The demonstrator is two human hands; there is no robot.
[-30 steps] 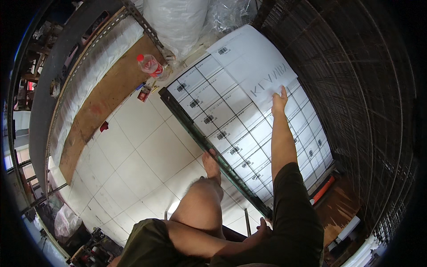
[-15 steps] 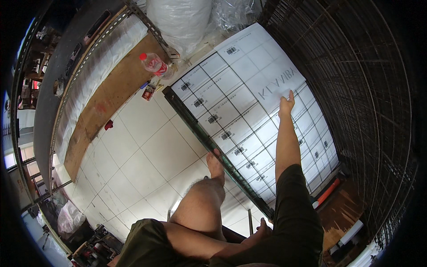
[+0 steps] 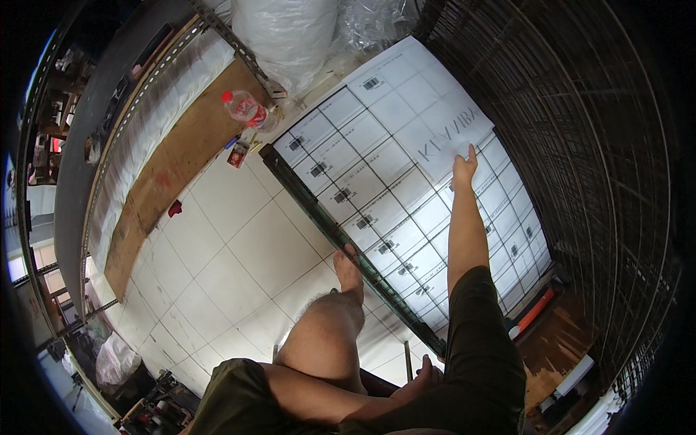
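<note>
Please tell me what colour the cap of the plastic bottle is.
The cap is red, seen best in the head view.

We wear a loose, dark olive cloth sleeve [image 3: 484, 337] on the right arm [image 3: 467, 239]. Matching olive cloth [image 3: 235, 395] shows at lower left. Our visible foot [image 3: 348, 272] is bare.

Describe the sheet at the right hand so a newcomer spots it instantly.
Find the big gridded white surface between the tiled floor and the dark wire mesh. Toward its far end, with the right hand at its near edge, is the white sheet. Large dark letters set it apart; its neighbours carry only small print.
</note>
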